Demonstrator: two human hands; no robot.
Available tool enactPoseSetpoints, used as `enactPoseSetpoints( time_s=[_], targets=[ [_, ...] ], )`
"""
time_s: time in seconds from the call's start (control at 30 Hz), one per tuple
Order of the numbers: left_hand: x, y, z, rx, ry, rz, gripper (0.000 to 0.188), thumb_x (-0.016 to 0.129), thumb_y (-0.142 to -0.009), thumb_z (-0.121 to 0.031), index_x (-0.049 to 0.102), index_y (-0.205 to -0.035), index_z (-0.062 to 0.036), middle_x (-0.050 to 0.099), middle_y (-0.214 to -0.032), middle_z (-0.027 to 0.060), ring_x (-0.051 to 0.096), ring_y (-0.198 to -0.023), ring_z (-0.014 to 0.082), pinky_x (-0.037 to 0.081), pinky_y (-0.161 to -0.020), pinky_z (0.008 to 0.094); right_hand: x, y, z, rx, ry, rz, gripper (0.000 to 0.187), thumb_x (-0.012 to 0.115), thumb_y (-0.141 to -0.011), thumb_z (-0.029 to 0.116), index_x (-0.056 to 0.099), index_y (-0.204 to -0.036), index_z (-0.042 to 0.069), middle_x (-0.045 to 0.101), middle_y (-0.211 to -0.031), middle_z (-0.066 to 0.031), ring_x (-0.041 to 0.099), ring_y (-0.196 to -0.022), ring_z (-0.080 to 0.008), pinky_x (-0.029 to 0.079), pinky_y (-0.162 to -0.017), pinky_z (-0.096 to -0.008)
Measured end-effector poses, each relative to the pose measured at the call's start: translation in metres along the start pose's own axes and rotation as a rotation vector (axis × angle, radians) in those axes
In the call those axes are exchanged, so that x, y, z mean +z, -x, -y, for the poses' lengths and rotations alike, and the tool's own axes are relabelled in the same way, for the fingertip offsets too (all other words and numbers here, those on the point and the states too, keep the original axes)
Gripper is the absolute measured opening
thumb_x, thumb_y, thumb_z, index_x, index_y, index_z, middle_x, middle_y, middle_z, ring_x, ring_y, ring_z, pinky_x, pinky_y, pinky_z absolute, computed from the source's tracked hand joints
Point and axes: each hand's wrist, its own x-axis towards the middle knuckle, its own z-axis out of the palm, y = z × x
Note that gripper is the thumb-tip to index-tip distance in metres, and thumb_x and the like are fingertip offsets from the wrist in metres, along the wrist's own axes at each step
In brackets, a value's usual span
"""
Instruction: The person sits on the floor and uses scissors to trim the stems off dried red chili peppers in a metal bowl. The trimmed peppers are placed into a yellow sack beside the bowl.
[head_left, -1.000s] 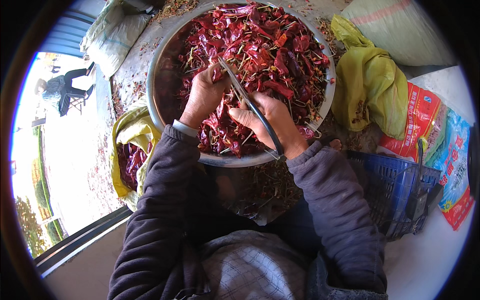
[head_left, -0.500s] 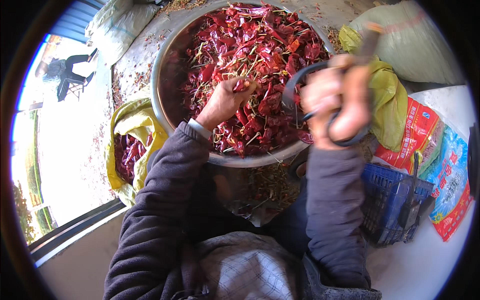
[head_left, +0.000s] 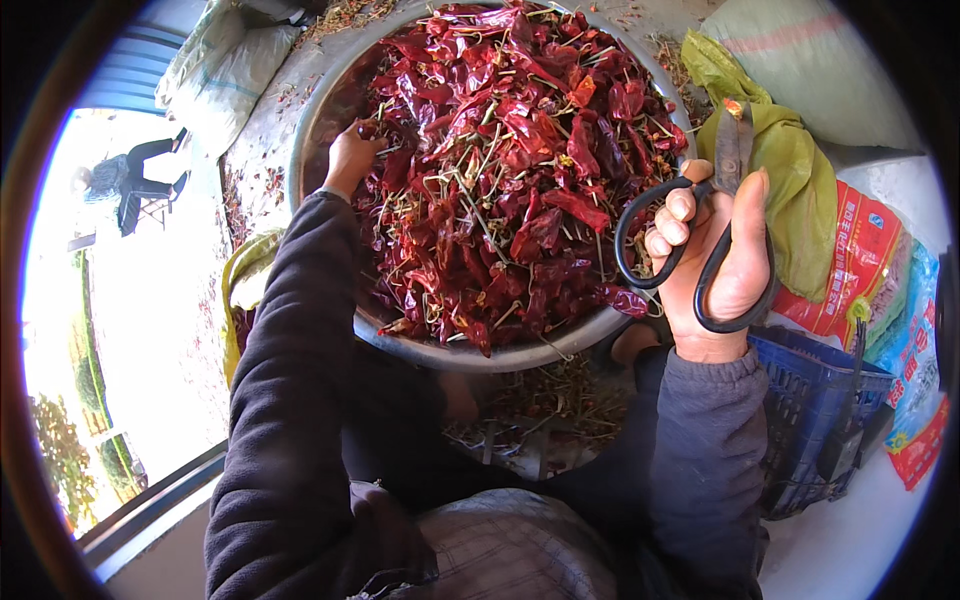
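A wide metal basin (head_left: 312, 150) is heaped with dried red chili peppers (head_left: 520, 200), many with pale stems. At the basin's left inner side, my left hand (head_left: 350, 158) has its fingers closed among the peppers. What lies between those fingertips is too small to make out. Over the right rim, my right hand (head_left: 715, 260) grips black-handled scissors (head_left: 648, 230) by their loops. Their dark blades point up and look closed, with a small orange bit at the tip.
A yellow-green sack (head_left: 790, 190) and a large pale sack (head_left: 815, 75) lie at right, beside printed bags (head_left: 850, 250) and a blue plastic crate (head_left: 810, 380). Another yellow sack (head_left: 245, 270) stands left. Plant scraps (head_left: 560, 400) litter the floor. Someone sits outside (head_left: 130, 180).
My left hand has moved left, from over the middle of the peppers to the basin's left side. My right hand has shifted slightly right and lower, still with the scissors.
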Motion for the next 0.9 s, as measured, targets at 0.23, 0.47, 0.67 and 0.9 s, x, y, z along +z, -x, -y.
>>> enactPoseSetpoints(
  time_s=[0.23,0.47,0.67,0.9],
  targets=[
    [-0.006,-0.008,0.010,0.010,-0.120,0.069,0.053,0.081,-0.080,-0.033,0.069,-0.123,-0.0066,0.074,-0.109,0.0211,0.071,-0.104,0.0348,0.053,-0.093,0.0421,0.000,0.000,-0.004,0.008,-0.029,0.039,0.056,0.051,-0.103,0.059,0.059,-0.122,0.007,0.058,-0.088,-0.0021,0.055,-0.073,-0.0146,0.046,-0.067,-0.0305],
    [-0.022,0.015,0.008,-0.074,0.446,0.028,0.020,0.076,-0.088,-0.014,0.067,-0.102,-0.0022,0.068,-0.083,0.0020,0.059,-0.072,0.0104,0.048,-0.066,0.0287,0.002,0.004,-0.010,0.034,-0.053,0.100,0.051,0.054,-0.103,0.055,0.063,-0.120,0.008,0.063,-0.086,-0.0044,0.057,-0.073,-0.0165,0.046,-0.067,-0.0325],
    [-0.081,0.041,-0.019,-0.117,0.887,-0.044,0.011,0.073,-0.092,-0.013,0.069,-0.099,-0.0055,0.068,-0.081,0.0029,0.062,-0.064,0.0139,0.050,-0.057,0.0290,-0.004,-0.008,-0.004,0.001,-0.068,0.062,0.044,0.057,-0.103,0.051,0.065,-0.113,0.009,0.064,-0.084,-0.0043,0.059,-0.072,-0.0167,0.047,-0.065,-0.0324],
    [-0.141,0.100,-0.074,-0.155,1.288,0.097,0.010,0.062,-0.100,-0.010,0.063,-0.103,-0.0002,0.066,-0.086,0.0103,0.062,-0.073,0.0170,0.046,-0.055,0.0253,0.004,-0.010,-0.007,-0.006,-0.031,0.034,0.042,0.062,-0.101,0.047,0.063,-0.109,0.006,0.062,-0.082,-0.0042,0.057,-0.070,-0.0165,0.047,-0.064,-0.0327]
  ],
)
